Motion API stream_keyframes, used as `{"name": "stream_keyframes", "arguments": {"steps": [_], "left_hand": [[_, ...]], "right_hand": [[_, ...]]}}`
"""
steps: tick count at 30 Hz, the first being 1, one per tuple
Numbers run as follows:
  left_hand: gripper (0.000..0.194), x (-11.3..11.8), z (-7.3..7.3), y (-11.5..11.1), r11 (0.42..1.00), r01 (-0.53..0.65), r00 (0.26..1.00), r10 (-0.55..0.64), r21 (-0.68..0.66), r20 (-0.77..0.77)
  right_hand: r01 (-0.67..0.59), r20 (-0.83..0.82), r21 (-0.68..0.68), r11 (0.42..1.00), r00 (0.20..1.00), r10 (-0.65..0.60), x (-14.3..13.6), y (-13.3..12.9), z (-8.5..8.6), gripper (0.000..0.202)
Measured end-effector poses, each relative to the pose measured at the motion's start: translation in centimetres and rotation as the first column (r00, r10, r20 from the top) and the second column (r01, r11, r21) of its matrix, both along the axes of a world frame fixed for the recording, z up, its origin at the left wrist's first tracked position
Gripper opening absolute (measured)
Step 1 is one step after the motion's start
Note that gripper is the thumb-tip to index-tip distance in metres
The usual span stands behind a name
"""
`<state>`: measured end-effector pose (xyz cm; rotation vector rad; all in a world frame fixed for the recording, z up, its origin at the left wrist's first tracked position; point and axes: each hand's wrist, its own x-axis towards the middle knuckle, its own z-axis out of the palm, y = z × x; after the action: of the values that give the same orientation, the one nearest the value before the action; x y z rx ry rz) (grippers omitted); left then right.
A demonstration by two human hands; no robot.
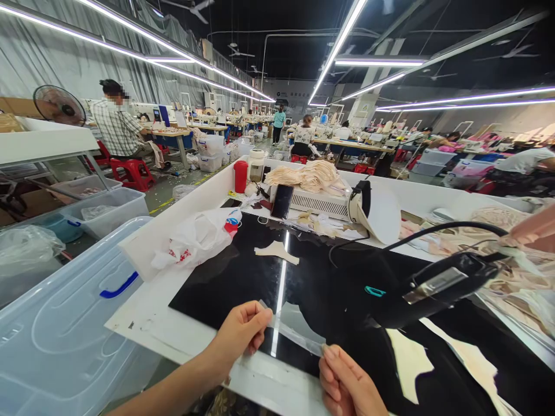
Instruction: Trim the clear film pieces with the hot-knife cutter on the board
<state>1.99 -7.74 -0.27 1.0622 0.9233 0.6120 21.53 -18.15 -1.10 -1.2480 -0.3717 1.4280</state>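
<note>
A clear, thin film piece (299,332) with a curved edge is stretched between my two hands above the black glossy board (225,277). My left hand (245,332) pinches its left end between thumb and fingers. The right end is pinched in my right hand (344,372), close to the board's front edge. Beyond the film lies a small cream fabric piece (277,251). To the right of my right hand are a cream cut piece (410,361) and a longer cream piece (466,349). A small teal tool (375,292) lies flat on the board.
A dark arm-like device (437,289) with a cable reaches over the board's right side. At the back are a phone (281,201), stacked cream fabric (310,176), a white lamp (381,216) and a red cup (240,176). A plastic bag (199,237) lies left; a lidded bin (73,323) stands beside the table.
</note>
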Motion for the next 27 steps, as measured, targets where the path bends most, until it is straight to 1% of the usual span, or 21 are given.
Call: {"name": "stream_keyframes", "arguments": {"steps": [4,7,11,16,20,24,27], "left_hand": [[0.061,0.2,0.1,0.0,0.998,-0.022,0.999,0.024,-0.060,0.032],[0.061,0.3,0.7,-0.1,0.994,-0.044,0.997,0.050,-0.102,0.061],[0.060,0.3,1.5,-0.2,0.991,-0.062,0.995,0.071,-0.119,0.075],[0.058,0.0,1.3,-0.1,0.992,-0.065,0.995,0.073,-0.112,0.072],[0.057,-0.3,0.9,0.2,0.992,-0.067,0.993,0.077,-0.108,0.090],[0.054,-0.3,0.7,0.3,0.992,-0.079,0.989,0.091,-0.102,0.116],[0.050,-0.4,0.9,0.3,0.998,-0.060,0.993,0.061,-0.005,0.100]], "right_hand": [[-0.003,-0.052,-0.011,1.000,0.999,0.003,-0.2,-0.1,0.4,0.061],[-0.012,-0.091,-0.017,1.000,0.996,0.011,-0.5,-0.3,0.8,0.061],[-0.020,-0.094,-0.009,1.000,0.995,0.019,-0.9,-0.8,1.4,0.058],[-0.049,-0.072,0.009,0.999,0.996,0.050,-1.4,-1.2,1.8,0.057],[-0.099,-0.012,0.010,0.995,0.995,0.099,-1.7,-1.3,1.8,0.058],[-0.167,0.120,0.014,0.986,0.979,0.164,-2.1,-1.5,1.6,0.060],[-0.243,0.281,0.027,0.970,0.933,0.226,-2.4,-1.9,1.3,0.058]]}}
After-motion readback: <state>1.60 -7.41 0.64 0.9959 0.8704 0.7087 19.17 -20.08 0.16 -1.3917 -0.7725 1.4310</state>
